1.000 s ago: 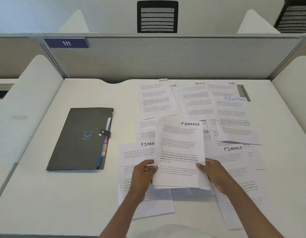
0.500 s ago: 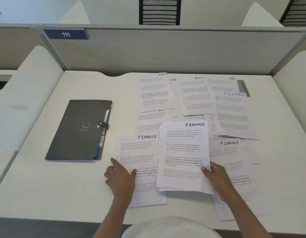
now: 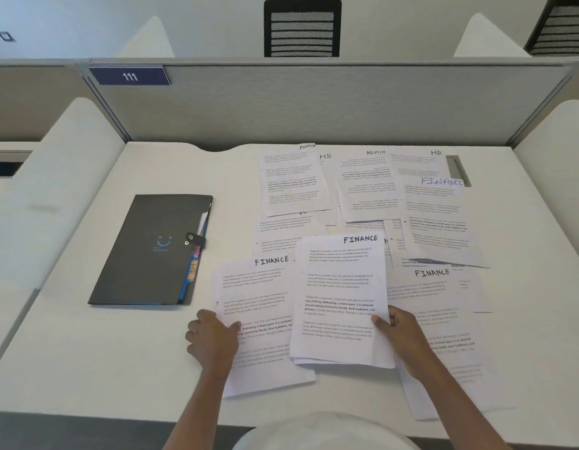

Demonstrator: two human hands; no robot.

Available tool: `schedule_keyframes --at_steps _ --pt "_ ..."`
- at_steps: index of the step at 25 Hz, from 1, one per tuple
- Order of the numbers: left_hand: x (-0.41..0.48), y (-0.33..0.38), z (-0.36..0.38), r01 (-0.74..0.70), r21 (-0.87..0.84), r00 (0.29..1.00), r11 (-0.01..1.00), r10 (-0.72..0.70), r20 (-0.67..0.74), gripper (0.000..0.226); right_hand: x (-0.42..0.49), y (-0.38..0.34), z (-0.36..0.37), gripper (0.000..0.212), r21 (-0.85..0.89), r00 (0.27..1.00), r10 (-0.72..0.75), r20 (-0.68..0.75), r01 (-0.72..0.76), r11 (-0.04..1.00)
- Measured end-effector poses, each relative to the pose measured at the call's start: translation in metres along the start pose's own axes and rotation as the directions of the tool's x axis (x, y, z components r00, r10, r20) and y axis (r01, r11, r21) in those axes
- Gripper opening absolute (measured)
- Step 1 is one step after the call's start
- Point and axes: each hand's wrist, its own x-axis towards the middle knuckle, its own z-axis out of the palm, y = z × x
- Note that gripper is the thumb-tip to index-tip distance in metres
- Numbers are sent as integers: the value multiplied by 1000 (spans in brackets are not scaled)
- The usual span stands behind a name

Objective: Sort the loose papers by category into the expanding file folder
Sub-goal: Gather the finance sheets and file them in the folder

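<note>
Loose white papers headed ADMIN [image 3: 294, 180], HR and FINANCE are spread over the right half of the desk. My right hand [image 3: 401, 336] pinches the right edge of a small stack headed FINANCE [image 3: 341, 297], thumb on top. My left hand [image 3: 212, 341] grips the left edge of another FINANCE sheet [image 3: 259, 303] lying flat beside the stack. More FINANCE sheets [image 3: 434, 287] lie to the right, partly under my right arm. The dark expanding file folder [image 3: 152, 251] lies closed at the left, strap fastened, coloured tabs showing at its edge.
A grey partition [image 3: 314, 102] with a "111" label closes off the back of the white desk [image 3: 87, 352]. White side panels rise at left and right. A cable slot [image 3: 457, 167] sits at the back right. Black chairs stand behind the partition.
My left hand let go of the FINANCE stack and moved left onto the other FINANCE sheet, now gripping its edge. My right hand still holds the stack, which has sunk toward the desk.
</note>
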Motion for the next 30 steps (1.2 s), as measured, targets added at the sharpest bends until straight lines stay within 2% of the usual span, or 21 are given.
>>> schedule_keyframes --at_steps 8,13,16,19,22,25,27,30 --pt "16 0 1 64 -90 998 994 -62 19 61 15 6 9 21 -99 999 19 26 -17 995" --pt "20 0 7 19 -70 998 997 -23 -59 29 14 8 9 19 -105 1000 28 10 -27 994" --pt "18 4 3 -33 -178 995 984 17 -95 13 14 9 7 21 -96 999 31 12 -30 995" --pt "8 19 -18 -95 -398 994 912 62 -94 16 13 6 5 21 -74 999 34 1 -33 997" --pt "-3 44 -55 -206 -501 978 840 178 -105 31 14 4 3 21 -54 1000 29 -6 -29 998" --pt "-16 73 -96 -287 -593 957 752 250 -146 17 15 3 4 22 -67 1000 22 -12 -23 997" --pt "-31 91 -122 -270 -699 952 662 294 -89 10 17 3 4 22 -75 1000 21 -11 -21 997" --pt "-43 111 -140 -174 -820 913 546 402 74 11 17 -1 7 22 -83 1000 9 11 -8 997"
